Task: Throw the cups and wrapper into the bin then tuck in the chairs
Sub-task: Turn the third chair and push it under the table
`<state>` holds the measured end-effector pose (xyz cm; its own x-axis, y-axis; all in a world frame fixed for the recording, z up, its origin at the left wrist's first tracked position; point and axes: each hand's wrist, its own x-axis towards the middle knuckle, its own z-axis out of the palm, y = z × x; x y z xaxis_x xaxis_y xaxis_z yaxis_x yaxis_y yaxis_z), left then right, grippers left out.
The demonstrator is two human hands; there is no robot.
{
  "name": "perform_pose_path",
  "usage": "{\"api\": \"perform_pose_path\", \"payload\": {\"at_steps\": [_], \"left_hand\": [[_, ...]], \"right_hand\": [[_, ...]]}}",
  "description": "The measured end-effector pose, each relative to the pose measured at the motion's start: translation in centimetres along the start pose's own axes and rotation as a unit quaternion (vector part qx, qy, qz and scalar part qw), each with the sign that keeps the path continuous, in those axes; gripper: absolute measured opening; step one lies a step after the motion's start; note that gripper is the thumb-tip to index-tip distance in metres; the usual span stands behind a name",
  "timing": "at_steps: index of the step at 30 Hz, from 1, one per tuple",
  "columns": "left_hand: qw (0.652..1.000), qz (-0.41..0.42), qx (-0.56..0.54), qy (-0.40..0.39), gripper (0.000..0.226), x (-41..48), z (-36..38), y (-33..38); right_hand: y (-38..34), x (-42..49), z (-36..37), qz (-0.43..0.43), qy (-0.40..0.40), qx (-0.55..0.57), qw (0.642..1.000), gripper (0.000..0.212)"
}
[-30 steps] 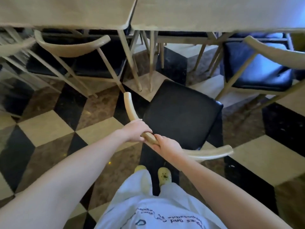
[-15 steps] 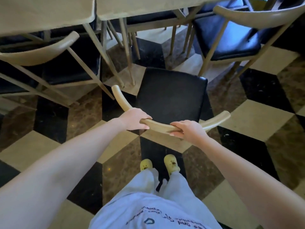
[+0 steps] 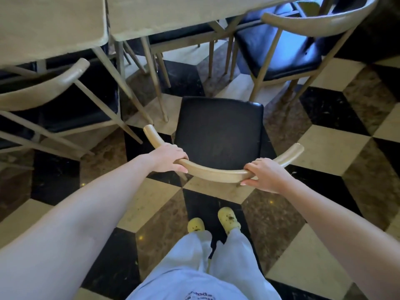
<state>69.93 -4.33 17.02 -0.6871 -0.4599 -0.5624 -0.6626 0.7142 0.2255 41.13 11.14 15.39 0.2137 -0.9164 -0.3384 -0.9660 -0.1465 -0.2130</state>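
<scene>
A chair (image 3: 218,135) with a black padded seat stands at the centre of the frame on a checkered floor (image 3: 324,148), its front edge just short of the table legs (image 3: 151,68) above it. Both hands grip its curved wooden backrest (image 3: 216,173): the left hand (image 3: 167,158) curled over the rail left of centre, the right hand (image 3: 265,175) wrapped around it right of centre, fingers clamped on the wood, thumbs underneath. The chair's own legs are almost wholly hidden beneath the seat. Two pale tabletops (image 3: 54,29) fill the upper left, cut off by the frame edge. A second chair (image 3: 43,98) sits tucked at left, partly under the table; a third (image 3: 287,44) stands upper right, its backrest running out of frame. Yellow shoes (image 3: 227,219) show below, and the lettering on the shirt (image 3: 199,296) is unreadable.
</scene>
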Motion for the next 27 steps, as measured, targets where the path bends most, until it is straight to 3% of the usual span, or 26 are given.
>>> {"api": "perform_pose_path", "payload": {"at_steps": [10, 27], "left_hand": [[0.997, -0.017, -0.075, 0.022, 0.037, -0.9, 0.5, -4.4], [0.979, -0.056, -0.181, 0.081, 0.033, 2.2, -3.2, -9.7]], "right_hand": [[-2.0, 3.1, -2.3, -0.065, -0.007, -0.081, 0.995, 0.053], [-0.1, 12.0, -8.1, -0.061, 0.016, -0.095, 0.993, 0.047]]}}
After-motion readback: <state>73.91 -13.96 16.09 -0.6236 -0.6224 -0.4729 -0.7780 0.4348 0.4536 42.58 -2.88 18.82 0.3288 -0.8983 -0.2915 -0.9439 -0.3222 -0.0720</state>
